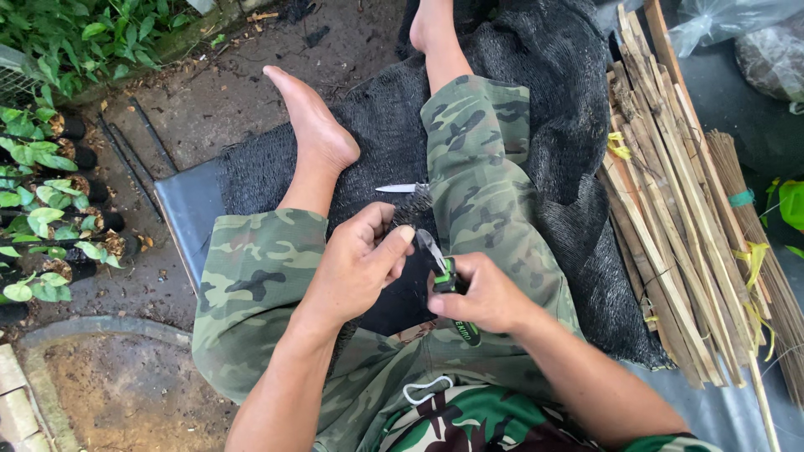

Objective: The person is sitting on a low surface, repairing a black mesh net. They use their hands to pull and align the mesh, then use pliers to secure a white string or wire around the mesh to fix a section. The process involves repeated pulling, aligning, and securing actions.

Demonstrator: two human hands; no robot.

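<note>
We are looking down on our own lap, and the green-handled knife [446, 276] is the centre of it all. Our right hand [484, 295] is wrapped tight around its handle, fingers closed on the grip, with the blade slanting up and to the left out of the fist. Just left of the knife sits our left hand [358, 266], fingers curled together and the thumb stretched toward the blade, its tip right beside the steel; whether anything is pinched in that hand, we cannot tell.

Under the knife lie our camouflage trousers [481, 180], legs bent, bare feet out ahead. Beyond the knife, further from us, a second blade [399, 188] pokes out pale between our legs, lying on the black mesh netting [553, 109] spread beneath us.

Well to the right of the knife there is a bundle of split bamboo slats [670, 209], and past that a sheaf of thin brown sticks [758, 243] with a green band. Far to the left of the knife, seedlings in black bags [50, 218] stand in rows on damp ground.
</note>
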